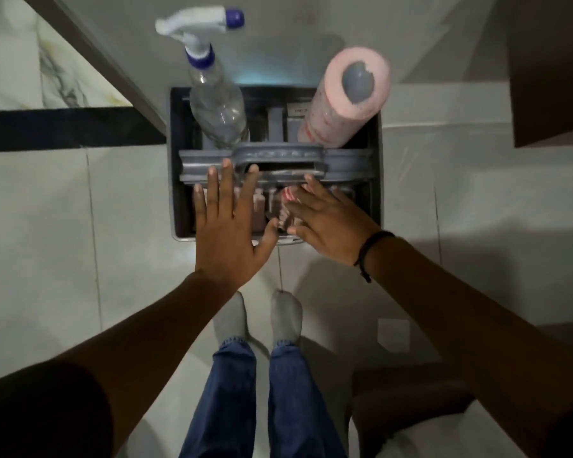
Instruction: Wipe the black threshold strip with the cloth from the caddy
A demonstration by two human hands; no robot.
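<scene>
A grey caddy (374,193) stands on the tiled floor in front of my feet. The black threshold strip (63,128) runs across the floor on the left, up to a door edge. My left hand (227,223) hovers flat and spread over the caddy's near compartment. My right hand (325,221) reaches into the same compartment, fingers apart, over a red-and-white striped cloth (286,201) and some small bottles. Neither hand grips anything. Much of the cloth is hidden under my hands.
A clear spray bottle (217,104) with a white and purple trigger and a pink roll (343,97) stand in the caddy's far compartment. A dark cabinet (549,67) sits at the upper right. Marble flooring (17,61) lies beyond the strip.
</scene>
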